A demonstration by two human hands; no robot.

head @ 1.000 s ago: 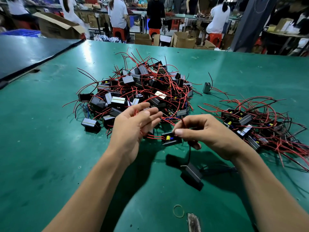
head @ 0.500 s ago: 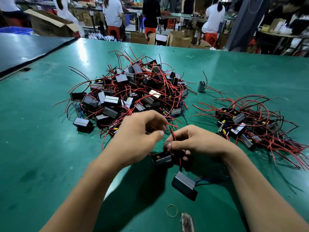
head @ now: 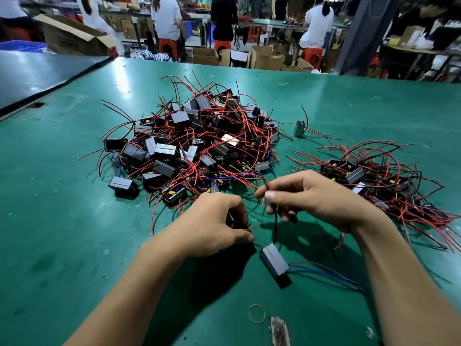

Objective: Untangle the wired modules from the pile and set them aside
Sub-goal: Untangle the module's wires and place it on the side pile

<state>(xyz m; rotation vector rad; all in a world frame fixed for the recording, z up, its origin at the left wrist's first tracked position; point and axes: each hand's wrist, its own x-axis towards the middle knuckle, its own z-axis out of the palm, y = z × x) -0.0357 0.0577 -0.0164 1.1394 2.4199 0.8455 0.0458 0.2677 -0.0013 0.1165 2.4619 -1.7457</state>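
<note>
A tangled pile of small black modules with red and black wires (head: 197,146) lies in the middle of the green table (head: 62,221). A second, looser heap of set-aside modules (head: 379,181) lies to the right. My right hand (head: 314,198) pinches a black wire from which a grey-topped black module (head: 274,264) hangs just above the table, its blue and black leads trailing right. My left hand (head: 214,226) is curled round another module, mostly hidden under its fingers, with red wire ends sticking out.
A single grey module (head: 299,128) sits alone between the two heaps. A rubber band (head: 257,313) and a worn patch lie near the front edge. A dark table adjoins at the far left. People sit at benches with cardboard boxes beyond the far edge.
My hands have drawn apart. The right one rose with the wire so the grey-topped module dangles below it. The left one closed over the other module, lower and to the left.
</note>
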